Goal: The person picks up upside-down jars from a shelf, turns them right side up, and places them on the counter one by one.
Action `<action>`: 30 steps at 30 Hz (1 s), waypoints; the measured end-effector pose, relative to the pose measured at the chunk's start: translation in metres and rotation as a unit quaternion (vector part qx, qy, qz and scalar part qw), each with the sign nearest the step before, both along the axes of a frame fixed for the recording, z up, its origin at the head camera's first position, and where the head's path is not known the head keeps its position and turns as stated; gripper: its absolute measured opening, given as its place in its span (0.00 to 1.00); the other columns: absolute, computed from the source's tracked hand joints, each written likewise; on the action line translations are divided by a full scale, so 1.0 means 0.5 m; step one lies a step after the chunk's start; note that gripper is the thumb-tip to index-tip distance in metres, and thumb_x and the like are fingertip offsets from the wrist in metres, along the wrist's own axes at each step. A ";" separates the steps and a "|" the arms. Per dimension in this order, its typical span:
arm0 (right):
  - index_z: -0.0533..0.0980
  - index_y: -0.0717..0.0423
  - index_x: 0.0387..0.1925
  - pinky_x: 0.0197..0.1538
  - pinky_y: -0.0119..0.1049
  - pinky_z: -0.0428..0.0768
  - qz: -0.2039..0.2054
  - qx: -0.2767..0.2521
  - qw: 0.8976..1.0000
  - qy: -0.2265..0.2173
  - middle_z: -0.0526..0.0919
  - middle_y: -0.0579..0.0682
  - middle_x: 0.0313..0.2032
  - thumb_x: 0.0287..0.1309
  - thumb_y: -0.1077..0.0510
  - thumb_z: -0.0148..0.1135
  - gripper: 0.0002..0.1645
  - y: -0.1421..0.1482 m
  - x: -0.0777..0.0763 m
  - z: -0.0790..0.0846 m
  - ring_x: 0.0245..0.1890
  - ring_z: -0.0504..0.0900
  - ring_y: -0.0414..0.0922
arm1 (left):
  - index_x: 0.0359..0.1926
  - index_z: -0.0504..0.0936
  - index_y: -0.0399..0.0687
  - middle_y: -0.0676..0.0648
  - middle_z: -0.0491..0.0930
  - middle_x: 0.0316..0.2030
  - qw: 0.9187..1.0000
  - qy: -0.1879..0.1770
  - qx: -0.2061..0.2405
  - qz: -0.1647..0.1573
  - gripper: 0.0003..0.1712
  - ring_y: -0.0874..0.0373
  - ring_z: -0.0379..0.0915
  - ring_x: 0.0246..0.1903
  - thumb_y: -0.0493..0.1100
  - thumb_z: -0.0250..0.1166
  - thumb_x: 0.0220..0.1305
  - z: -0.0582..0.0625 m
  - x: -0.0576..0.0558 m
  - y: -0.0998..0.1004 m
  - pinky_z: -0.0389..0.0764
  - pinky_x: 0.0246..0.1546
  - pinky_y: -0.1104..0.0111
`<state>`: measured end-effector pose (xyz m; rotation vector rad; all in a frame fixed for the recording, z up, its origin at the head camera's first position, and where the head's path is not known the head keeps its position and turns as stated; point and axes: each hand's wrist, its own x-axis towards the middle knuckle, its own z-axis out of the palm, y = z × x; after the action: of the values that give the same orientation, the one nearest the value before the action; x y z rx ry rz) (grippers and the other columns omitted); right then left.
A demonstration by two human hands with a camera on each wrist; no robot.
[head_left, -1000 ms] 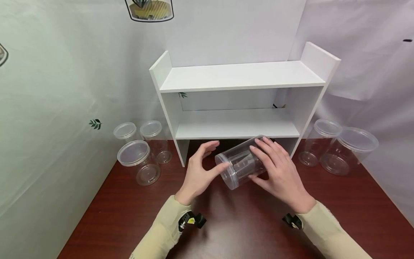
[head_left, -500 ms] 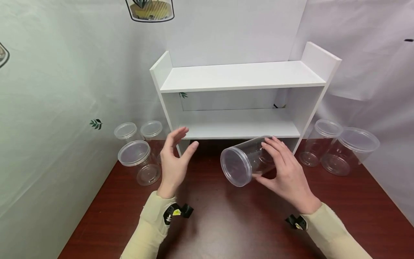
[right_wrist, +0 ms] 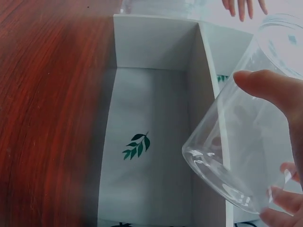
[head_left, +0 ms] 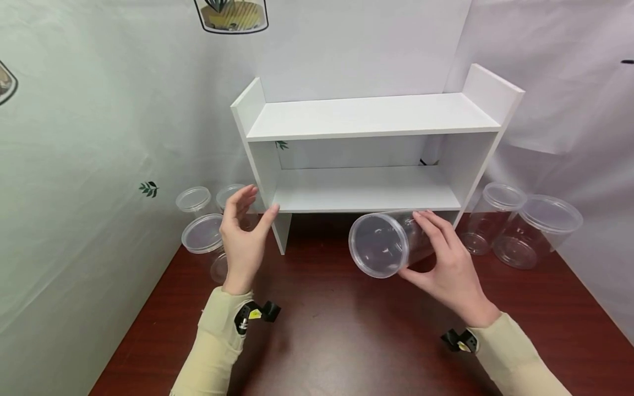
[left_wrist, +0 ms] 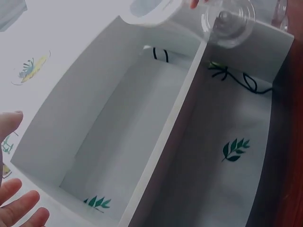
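A clear plastic jar (head_left: 378, 246) with a translucent lid lies tilted in the air before the lower shelf, its lid end facing left and towards me. My right hand (head_left: 453, 275) grips it round the side, thumb below and fingers above. In the right wrist view, the jar's round base (right_wrist: 222, 179) points down past the shelf edge. My left hand (head_left: 245, 247) is raised on the left with thumb and fingers apart, holding nothing. It overlaps two lidded jars behind it, the nearer jar (head_left: 200, 234) and a back jar (head_left: 229, 192).
A white two-tier shelf unit (head_left: 371, 118) stands at the back of the dark red wooden table (head_left: 327, 341). Another lidded jar (head_left: 193, 199) stands at the far left. To the right of the unit stand a narrow jar (head_left: 502, 196) and a wider jar (head_left: 551, 214).
My left hand has let go of the jar's lid end and moved left towards the left jars. My right hand has shifted slightly right, turning the jar's lid more towards me.
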<state>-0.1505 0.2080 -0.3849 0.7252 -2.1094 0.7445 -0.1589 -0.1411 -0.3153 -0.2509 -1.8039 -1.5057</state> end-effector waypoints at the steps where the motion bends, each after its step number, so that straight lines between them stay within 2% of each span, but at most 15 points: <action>1: 0.70 0.58 0.71 0.70 0.34 0.64 0.002 -0.008 1.000 0.000 0.72 0.59 0.65 0.39 0.43 0.77 0.56 0.001 0.001 0.001 0.66 0.71 0.56 | 0.61 0.74 0.27 0.33 0.78 0.56 1.000 0.000 -0.002 0.003 0.31 0.45 0.73 0.57 0.30 0.74 0.58 0.000 -0.002 -0.003 0.71 0.62 0.56; 3: 0.70 0.59 0.71 0.69 0.32 0.65 0.003 -0.022 1.000 -0.002 0.73 0.59 0.65 0.42 0.36 0.77 0.57 0.003 0.003 0.004 0.65 0.72 0.55 | 0.61 0.75 0.27 0.34 0.79 0.56 1.000 -0.001 -0.007 0.011 0.31 0.44 0.74 0.56 0.30 0.74 0.58 0.000 -0.007 -0.006 0.70 0.63 0.53; 7: 0.71 0.60 0.70 0.68 0.30 0.65 -0.006 -0.045 0.999 -0.009 0.74 0.59 0.63 0.46 0.24 0.69 0.60 0.010 0.008 0.009 0.63 0.73 0.54 | 0.61 0.75 0.27 0.35 0.78 0.57 1.000 -0.013 -0.013 0.024 0.31 0.44 0.74 0.56 0.30 0.75 0.57 -0.001 -0.018 -0.014 0.70 0.64 0.50; 9: 0.71 0.60 0.69 0.68 0.30 0.65 -0.011 -0.055 0.998 -0.011 0.74 0.59 0.63 0.45 0.22 0.69 0.61 0.014 0.010 0.012 0.62 0.72 0.53 | 0.61 0.75 0.28 0.36 0.78 0.57 0.999 -0.022 -0.016 0.029 0.32 0.45 0.74 0.57 0.31 0.76 0.57 -0.008 -0.028 -0.020 0.70 0.64 0.52; 12: 0.71 0.60 0.69 0.67 0.31 0.65 -0.014 -0.074 0.997 -0.016 0.75 0.58 0.63 0.42 0.22 0.71 0.63 0.023 0.012 0.017 0.62 0.71 0.52 | 0.63 0.75 0.33 0.41 0.78 0.59 0.999 -0.038 -0.017 0.031 0.34 0.49 0.74 0.58 0.35 0.77 0.57 -0.029 -0.056 -0.035 0.72 0.62 0.60; 14: 0.72 0.60 0.68 0.65 0.30 0.66 -0.009 -0.094 0.995 -0.027 0.75 0.57 0.62 0.35 0.27 0.80 0.64 0.029 0.014 0.021 0.61 0.71 0.52 | 0.64 0.75 0.38 0.43 0.78 0.60 0.998 -0.048 -0.016 0.030 0.35 0.52 0.73 0.59 0.37 0.78 0.57 -0.042 -0.074 -0.044 0.74 0.57 0.66; 17: 0.74 0.60 0.67 0.60 0.26 0.69 -0.012 -0.123 0.991 -0.045 0.76 0.57 0.60 0.23 0.44 0.90 0.64 0.038 0.017 0.028 0.60 0.71 0.50 | 0.65 0.76 0.46 0.49 0.78 0.61 0.998 -0.061 -0.015 0.023 0.36 0.56 0.73 0.60 0.41 0.79 0.56 -0.054 -0.094 -0.051 0.76 0.51 0.70; 20: 0.75 0.58 0.66 0.56 0.24 0.69 -0.027 -0.141 0.988 -0.064 0.78 0.56 0.58 0.14 0.59 0.92 0.64 0.050 0.023 0.031 0.58 0.72 0.48 | 0.65 0.76 0.48 0.51 0.78 0.60 0.998 -0.057 -0.020 0.012 0.36 0.56 0.74 0.59 0.44 0.80 0.56 -0.053 -0.106 -0.049 0.76 0.56 0.68; 23: 0.75 0.54 0.66 0.57 0.25 0.67 -0.048 -0.142 0.986 -0.078 0.79 0.52 0.57 0.12 0.62 0.92 0.65 0.064 0.030 0.030 0.58 0.72 0.43 | 0.65 0.76 0.47 0.50 0.78 0.59 0.999 -0.046 -0.024 0.000 0.37 0.56 0.75 0.58 0.46 0.80 0.56 -0.050 -0.113 -0.043 0.74 0.62 0.64; 28: 0.73 0.51 0.69 0.57 0.25 0.65 -0.070 -0.149 0.982 -0.091 0.78 0.46 0.55 0.11 0.67 0.91 0.70 0.093 0.040 0.022 0.57 0.71 0.36 | 0.65 0.76 0.47 0.50 0.78 0.59 0.999 -0.045 -0.014 -0.003 0.37 0.56 0.76 0.56 0.47 0.80 0.56 -0.047 -0.115 -0.037 0.77 0.59 0.65; 30: 0.72 0.51 0.70 0.58 0.24 0.64 -0.074 -0.156 0.980 -0.095 0.78 0.46 0.57 0.11 0.70 0.90 0.71 0.103 0.044 0.022 0.57 0.70 0.35 | 0.65 0.76 0.47 0.50 0.79 0.59 0.999 -0.048 -0.008 -0.002 0.37 0.56 0.77 0.56 0.47 0.80 0.55 -0.046 -0.114 -0.037 0.78 0.58 0.65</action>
<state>-0.1286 0.2597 -0.3741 0.3331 -2.1186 1.0658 -0.2158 -0.1593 -0.3382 -0.1922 -1.8920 -1.5307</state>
